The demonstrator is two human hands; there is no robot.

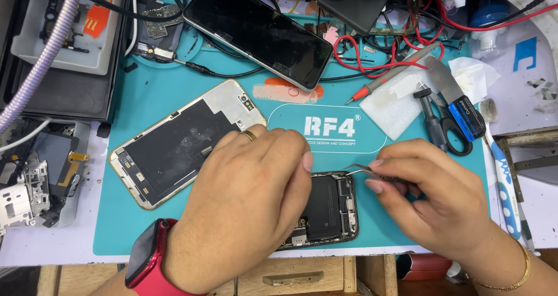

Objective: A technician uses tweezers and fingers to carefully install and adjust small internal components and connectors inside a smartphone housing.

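An opened phone body (pixel 330 207) with its black battery and boards exposed lies near the front edge of the teal work mat (pixel 151 92). My left hand (pixel 247 200), with a ring and a red wrist watch, rests over the left part of that phone and holds it down. My right hand (pixel 433 200) is shut on thin metal tweezers (pixel 363 169), whose tips point left at the phone's upper right corner. A detached screen panel (pixel 180 142), back side up, lies on the mat to the left of my left hand.
A second phone (pixel 258 31), glass up, leans at the back. Red probe leads (pixel 389 78), a white foam block (pixel 395 104), scissors (pixel 444 127), a blue-handled scraper (pixel 459 107) and a toothbrush (pixel 503 180) crowd the right. Trays of parts (pixel 35 180) sit at the left.
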